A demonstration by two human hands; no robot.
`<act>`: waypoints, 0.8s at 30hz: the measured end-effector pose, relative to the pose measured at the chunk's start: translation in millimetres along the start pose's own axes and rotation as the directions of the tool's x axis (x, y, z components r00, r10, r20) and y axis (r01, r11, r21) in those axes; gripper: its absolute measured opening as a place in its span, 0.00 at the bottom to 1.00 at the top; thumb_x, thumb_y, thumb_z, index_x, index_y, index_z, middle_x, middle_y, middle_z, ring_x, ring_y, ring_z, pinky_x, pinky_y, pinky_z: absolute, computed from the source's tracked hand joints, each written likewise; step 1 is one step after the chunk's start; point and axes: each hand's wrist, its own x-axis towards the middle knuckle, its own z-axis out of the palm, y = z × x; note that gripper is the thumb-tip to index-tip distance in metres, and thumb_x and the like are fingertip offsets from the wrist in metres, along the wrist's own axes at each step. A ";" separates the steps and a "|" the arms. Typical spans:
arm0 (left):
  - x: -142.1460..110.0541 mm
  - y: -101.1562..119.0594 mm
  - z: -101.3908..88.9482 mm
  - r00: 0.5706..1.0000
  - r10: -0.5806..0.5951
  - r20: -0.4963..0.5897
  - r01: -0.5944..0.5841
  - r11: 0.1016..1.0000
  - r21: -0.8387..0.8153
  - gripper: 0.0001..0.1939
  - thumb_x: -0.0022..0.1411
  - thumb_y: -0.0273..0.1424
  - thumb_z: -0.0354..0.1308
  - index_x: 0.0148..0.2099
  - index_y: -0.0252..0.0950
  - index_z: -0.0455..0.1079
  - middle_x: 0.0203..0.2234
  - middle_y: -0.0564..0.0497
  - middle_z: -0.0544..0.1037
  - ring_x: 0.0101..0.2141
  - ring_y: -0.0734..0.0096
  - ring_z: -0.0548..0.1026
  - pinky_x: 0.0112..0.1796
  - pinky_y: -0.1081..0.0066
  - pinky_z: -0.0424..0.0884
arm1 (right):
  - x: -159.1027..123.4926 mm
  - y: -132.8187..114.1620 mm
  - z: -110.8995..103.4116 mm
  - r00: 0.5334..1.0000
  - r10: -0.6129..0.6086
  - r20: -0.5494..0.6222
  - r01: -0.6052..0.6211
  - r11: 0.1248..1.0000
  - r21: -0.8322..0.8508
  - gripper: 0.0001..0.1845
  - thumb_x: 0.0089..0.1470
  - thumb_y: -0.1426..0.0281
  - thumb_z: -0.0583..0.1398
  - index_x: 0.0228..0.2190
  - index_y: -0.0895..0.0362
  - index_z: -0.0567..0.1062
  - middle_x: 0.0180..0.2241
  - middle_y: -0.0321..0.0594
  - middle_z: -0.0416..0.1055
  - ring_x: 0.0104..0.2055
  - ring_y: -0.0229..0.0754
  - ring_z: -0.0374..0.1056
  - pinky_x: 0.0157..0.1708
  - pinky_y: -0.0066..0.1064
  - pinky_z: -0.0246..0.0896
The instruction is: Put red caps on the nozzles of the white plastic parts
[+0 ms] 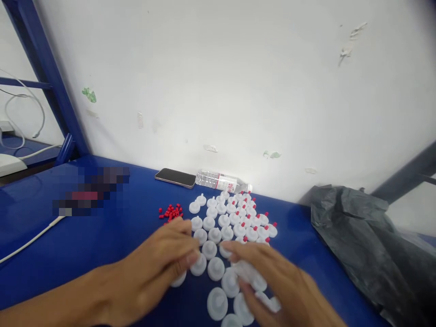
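Observation:
Many white round plastic pieces [215, 269] with a short central spout are spread over the blue table [136, 190]. Those toward the right carry small red caps [255, 228] on their spouts. My left hand [156, 261] is closed beside the left edge of the group, thumb and fingers together; whatever it may hold is hidden. Loose red caps [173, 211] lie in a small pile just beyond it. Over the right front of the group, my right hand [272, 279] has its thumb and fingers apart, slightly blurred, with white pieces beneath and between them.
A phone [175, 177] and a clear plastic bottle [223, 181] lie along the white wall. Dark plastic bagging [361, 240] sits at the right. To the left are a pixelated object [91, 190] and a white cable [34, 238]. A blue frame post [56, 68] rises behind.

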 end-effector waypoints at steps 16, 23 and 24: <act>17.8 -74.0 14.8 0.935 -0.164 -0.315 0.261 0.920 0.294 0.13 0.59 0.38 0.49 0.42 0.47 0.73 0.30 0.55 0.82 0.35 0.62 0.72 0.37 0.63 0.69 | -9.2 70.0 -33.7 0.959 0.250 -0.132 -0.269 0.949 -0.166 0.15 0.55 0.55 0.56 0.32 0.48 0.79 0.35 0.36 0.80 0.37 0.48 0.77 0.40 0.36 0.74; 19.5 -72.1 11.8 0.935 -0.150 -0.322 0.269 0.890 0.367 0.12 0.59 0.38 0.48 0.31 0.46 0.72 0.25 0.54 0.79 0.32 0.61 0.70 0.36 0.62 0.68 | -17.2 85.1 -25.2 0.968 0.246 -0.038 -0.249 0.951 -0.182 0.12 0.57 0.62 0.55 0.33 0.48 0.79 0.35 0.36 0.79 0.37 0.46 0.76 0.38 0.33 0.73; 19.4 -72.9 12.3 0.936 -0.147 -0.319 0.267 0.887 0.377 0.12 0.59 0.38 0.48 0.31 0.46 0.73 0.26 0.53 0.79 0.32 0.61 0.69 0.36 0.62 0.68 | -19.2 88.2 -23.3 0.962 0.271 -0.013 -0.269 0.944 -0.189 0.12 0.57 0.62 0.56 0.33 0.48 0.79 0.34 0.36 0.79 0.36 0.45 0.76 0.37 0.33 0.73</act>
